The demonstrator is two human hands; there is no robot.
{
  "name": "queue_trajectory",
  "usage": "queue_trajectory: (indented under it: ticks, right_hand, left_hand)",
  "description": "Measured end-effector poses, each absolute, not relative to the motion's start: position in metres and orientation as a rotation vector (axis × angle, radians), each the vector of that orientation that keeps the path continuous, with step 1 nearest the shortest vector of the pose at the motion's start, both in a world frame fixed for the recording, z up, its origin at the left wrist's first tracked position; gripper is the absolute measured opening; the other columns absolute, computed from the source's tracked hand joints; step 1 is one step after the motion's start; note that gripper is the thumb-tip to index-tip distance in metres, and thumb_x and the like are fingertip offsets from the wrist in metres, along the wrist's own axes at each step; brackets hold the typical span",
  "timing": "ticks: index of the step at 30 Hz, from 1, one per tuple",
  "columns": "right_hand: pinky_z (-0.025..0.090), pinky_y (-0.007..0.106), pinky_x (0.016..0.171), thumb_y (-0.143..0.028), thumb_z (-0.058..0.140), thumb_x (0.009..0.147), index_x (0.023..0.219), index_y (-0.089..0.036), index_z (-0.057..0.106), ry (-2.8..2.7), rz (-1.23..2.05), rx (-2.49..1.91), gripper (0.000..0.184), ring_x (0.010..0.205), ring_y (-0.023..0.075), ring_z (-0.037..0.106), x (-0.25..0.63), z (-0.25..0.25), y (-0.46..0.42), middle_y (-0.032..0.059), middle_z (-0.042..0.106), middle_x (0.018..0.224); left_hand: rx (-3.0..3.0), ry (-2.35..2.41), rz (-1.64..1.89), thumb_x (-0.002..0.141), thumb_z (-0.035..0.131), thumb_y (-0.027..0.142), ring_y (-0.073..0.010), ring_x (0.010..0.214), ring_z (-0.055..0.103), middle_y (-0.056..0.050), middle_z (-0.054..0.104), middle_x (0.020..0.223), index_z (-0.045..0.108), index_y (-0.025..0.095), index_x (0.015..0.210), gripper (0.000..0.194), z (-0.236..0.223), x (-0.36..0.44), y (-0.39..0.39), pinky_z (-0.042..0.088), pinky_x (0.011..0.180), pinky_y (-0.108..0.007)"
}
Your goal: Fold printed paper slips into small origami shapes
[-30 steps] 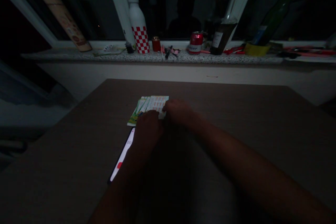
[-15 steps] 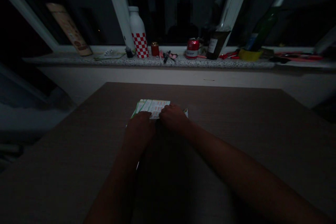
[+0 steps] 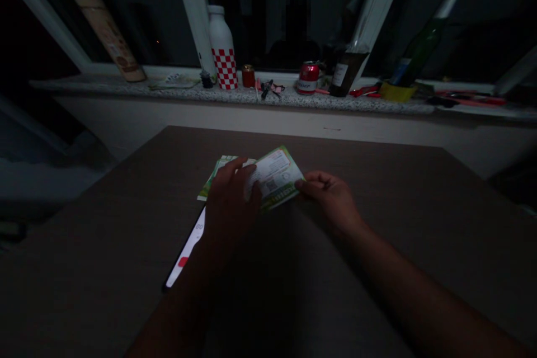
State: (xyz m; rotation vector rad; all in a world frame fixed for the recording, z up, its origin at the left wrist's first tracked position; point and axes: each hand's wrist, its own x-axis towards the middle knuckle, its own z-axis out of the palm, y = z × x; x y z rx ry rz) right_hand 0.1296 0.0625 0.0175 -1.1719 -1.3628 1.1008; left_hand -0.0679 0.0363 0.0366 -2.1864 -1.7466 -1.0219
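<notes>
A green-and-white printed leaflet (image 3: 274, 170) is tilted above the table in front of me. My right hand (image 3: 331, 196) is closed, pinching its right corner between thumb and fingers. Over its left end lies my left hand (image 3: 235, 196), fingers and thumb spread apart and touching the printed face. Another green-and-white printed sheet (image 3: 208, 185) is beneath and left of my left hand, partly covered by it. A phone (image 3: 191, 249) with a lit white screen and a red mark lies under my left wrist, partly hidden.
The brown table (image 3: 398, 196) meets a wall below a granite windowsill (image 3: 281, 99). On the sill stand a checkered white bottle (image 3: 224, 56), a small jar (image 3: 248, 75), a red can (image 3: 308, 77), a dark packet (image 3: 346, 72), a green bottle (image 3: 423, 39) and a tan cylinder (image 3: 111, 39).
My right hand has moved right, bringing up the leaflet's right corner at an angle. My left hand has spread over the leaflet. More of the phone's lit screen shows.
</notes>
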Motion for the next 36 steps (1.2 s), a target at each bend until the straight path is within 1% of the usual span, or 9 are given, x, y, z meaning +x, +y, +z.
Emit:
queue_trajectory:
  ticks: [2,5,9,12,16,20,25,30,36]
  right_hand:
    - [0.05,0.028,0.056,-0.036,0.067,0.074,0.074,-0.017,0.058,-1.249,1.168,-1.168,0.021,0.053,0.0139,0.063,0.148,0.009,0.043,0.0016,0.068,0.062]
    - [0.047,0.026,0.055,-0.032,0.073,0.071,0.071,-0.019,0.057,-1.027,1.288,-1.14,0.022,0.05,0.0122,0.059,0.17,-0.008,0.018,-0.0027,0.062,0.056]
    - [0.044,0.025,0.059,-0.032,0.076,0.072,0.069,-0.02,0.054,-0.941,1.459,-1.081,0.025,0.058,0.013,0.058,0.19,-0.027,-0.002,-0.002,0.063,0.066]
    - [0.035,0.023,0.051,-0.035,0.072,0.077,0.072,-0.02,0.055,-1.11,1.368,-1.116,0.023,0.052,0.0111,0.048,0.201,-0.034,-0.007,-0.0046,0.053,0.06]
    - [0.038,0.026,0.055,-0.045,0.061,0.08,0.071,-0.02,0.059,-1.214,1.244,-1.152,0.027,0.058,0.0149,0.049,0.209,-0.035,-0.003,-0.0013,0.052,0.063]
    - [0.039,0.027,0.056,-0.039,0.061,0.078,0.069,-0.019,0.062,-1.212,1.201,-1.173,0.022,0.06,0.0156,0.051,0.212,-0.035,0.004,-0.0003,0.055,0.064]
    - [0.042,0.026,0.058,-0.031,0.067,0.075,0.074,-0.02,0.065,-1.232,1.163,-1.207,0.011,0.062,0.0152,0.055,0.209,-0.035,0.005,0.0001,0.061,0.067]
    - [0.049,0.026,0.062,-0.029,0.07,0.075,0.08,-0.021,0.065,-1.342,1.089,-1.175,0.011,0.068,0.0163,0.061,0.206,-0.032,0.003,0.0014,0.065,0.074]
    - [0.051,0.037,0.086,-0.026,0.067,0.08,0.095,-0.023,0.067,-1.602,0.904,-1.134,0.016,0.096,0.0228,0.065,0.205,-0.031,0.0,0.0082,0.07,0.101]
  left_hand:
    - [-2.338,-1.676,-0.969,0.089,0.048,0.026,-0.0235,0.117,0.051,-0.01,0.058,0.121,0.058,0.018,0.11,0.025,0.032,-0.058,0.032,0.04,0.104,-0.039]
    - [-2.642,-1.589,-0.777,0.09,0.048,0.024,-0.0226,0.103,0.057,-0.01,0.062,0.11,0.062,0.017,0.103,0.02,0.025,-0.042,0.024,0.047,0.093,-0.037]
    - [-2.895,-1.496,-0.503,0.089,0.051,0.022,-0.0242,0.097,0.059,-0.009,0.064,0.103,0.064,0.017,0.096,0.016,0.018,-0.023,0.014,0.05,0.084,-0.038]
    - [-3.01,-1.441,-0.352,0.087,0.053,0.022,-0.0251,0.096,0.059,-0.009,0.064,0.101,0.065,0.016,0.096,0.016,0.013,-0.015,0.01,0.051,0.08,-0.038]
    - [-3.084,-1.403,-0.264,0.086,0.055,0.022,-0.0242,0.098,0.059,-0.009,0.064,0.105,0.065,0.017,0.099,0.017,0.008,-0.011,0.009,0.05,0.084,-0.037]
    - [-3.164,-1.296,-0.15,0.085,0.054,0.017,-0.0231,0.096,0.059,-0.008,0.065,0.103,0.065,0.016,0.092,0.013,0.006,-0.011,0.012,0.049,0.084,-0.035]
    - [-3.272,-1.203,-0.217,0.082,0.055,0.013,-0.0226,0.099,0.058,-0.007,0.065,0.103,0.065,0.017,0.096,0.018,0.003,-0.014,0.017,0.047,0.088,-0.035]
    - [-3.408,-1.143,-0.385,0.079,0.055,0.007,-0.021,0.106,0.057,-0.007,0.063,0.109,0.064,0.018,0.1,0.025,-0.004,-0.018,0.019,0.044,0.096,-0.034]
    - [-3.463,-1.159,-0.489,0.082,0.054,0.008,-0.0205,0.108,0.057,-0.009,0.063,0.113,0.065,0.016,0.102,0.024,-0.006,-0.016,0.019,0.045,0.096,-0.032]
